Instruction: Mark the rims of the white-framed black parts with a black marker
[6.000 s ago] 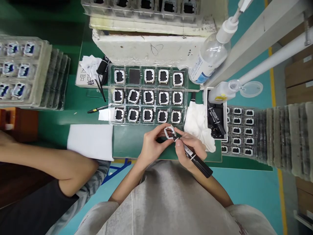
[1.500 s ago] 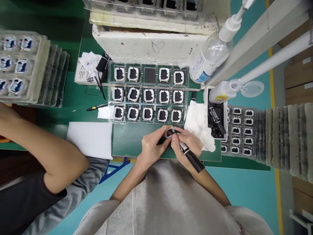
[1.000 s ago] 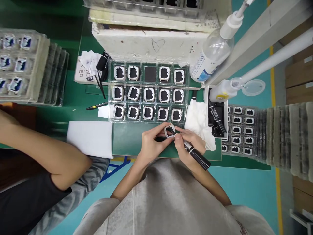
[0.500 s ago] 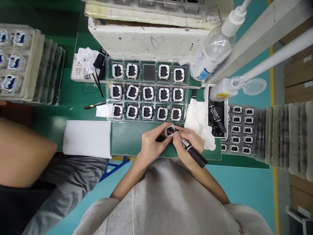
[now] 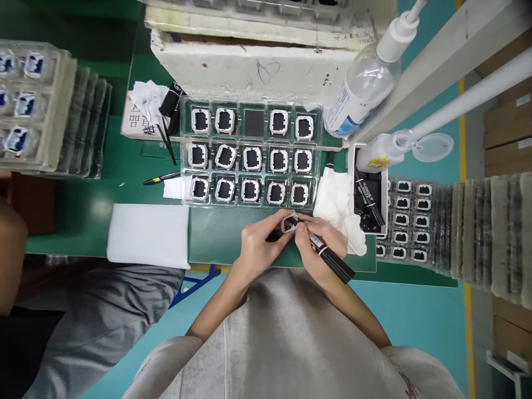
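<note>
Between the thumb and fingers of my left hand (image 5: 261,239) is a small silver watch case (image 5: 286,224), a rounded-square frame with an open middle. My right hand (image 5: 320,244) is closed round a black marker pen (image 5: 332,261), its tip end inside or against the case; the exact contact is hidden by my fingers. Both hands meet at the front edge of the green table, just below a clear plastic tray (image 5: 183,166). Similar watch cases with dark centres, such as one watch case (image 5: 250,190), sit in the tray's pockets. One pocket in its back row holds only a dark pad.
Right of the tray lie a white cloth (image 5: 334,202) and a box (image 5: 384,221) with markers. A pump bottle (image 5: 353,94) stands behind. Stacked trays (image 5: 453,221) are at right. A white foam sheet (image 5: 147,235) lies left, near another person's arm (image 5: 10,255).
The other person's arm at the left has drawn back toward the left edge. My hands stay almost in place; the marker's rear end has shifted very slightly.
</note>
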Motion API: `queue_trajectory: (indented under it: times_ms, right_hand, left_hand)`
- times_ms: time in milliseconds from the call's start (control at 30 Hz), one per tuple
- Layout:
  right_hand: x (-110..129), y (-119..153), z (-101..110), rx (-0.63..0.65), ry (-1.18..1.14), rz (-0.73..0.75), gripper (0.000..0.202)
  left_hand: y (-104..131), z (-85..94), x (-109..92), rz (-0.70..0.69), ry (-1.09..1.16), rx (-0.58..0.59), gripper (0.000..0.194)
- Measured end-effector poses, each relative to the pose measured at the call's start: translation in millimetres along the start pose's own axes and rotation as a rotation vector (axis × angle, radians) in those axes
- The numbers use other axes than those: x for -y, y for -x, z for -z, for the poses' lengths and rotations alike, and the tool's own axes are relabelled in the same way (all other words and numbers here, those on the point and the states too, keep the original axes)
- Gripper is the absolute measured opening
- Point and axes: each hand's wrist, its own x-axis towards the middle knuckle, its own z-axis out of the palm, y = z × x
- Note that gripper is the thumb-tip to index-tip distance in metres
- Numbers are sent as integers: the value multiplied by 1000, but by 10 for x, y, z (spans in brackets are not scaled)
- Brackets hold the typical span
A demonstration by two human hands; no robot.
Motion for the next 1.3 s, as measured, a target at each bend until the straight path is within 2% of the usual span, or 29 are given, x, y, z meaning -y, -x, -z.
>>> queue_trajectory:
  times_ms: [100, 300, 500, 700, 1100, 1300]
  right_hand:
    - [9, -7, 9, 1, -17, -25, 14]
    - [16, -8, 24, 21, -21, 37, 17]
    - [-7, 5, 10, 5, -14, 39, 14]
    - [5, 13, 9, -6, 11, 4, 15]
    - [-7, 18, 1, -14, 20, -4, 13]
    - [10, 2, 13, 2, 6, -38, 13]
  left_hand:
    - [-3, 6, -2, 5, 4, 7, 30]
    - [-16, -1, -26, 121, 150, -5, 34]
    - [-32, 9, -50, 179, 192, 14, 32]
    - [-13, -10, -30, 124, 158, -9, 35]
    - [-17, 3, -41, 39, 41, 4, 26]
    - [-1, 4, -16, 84, 59, 26, 27]
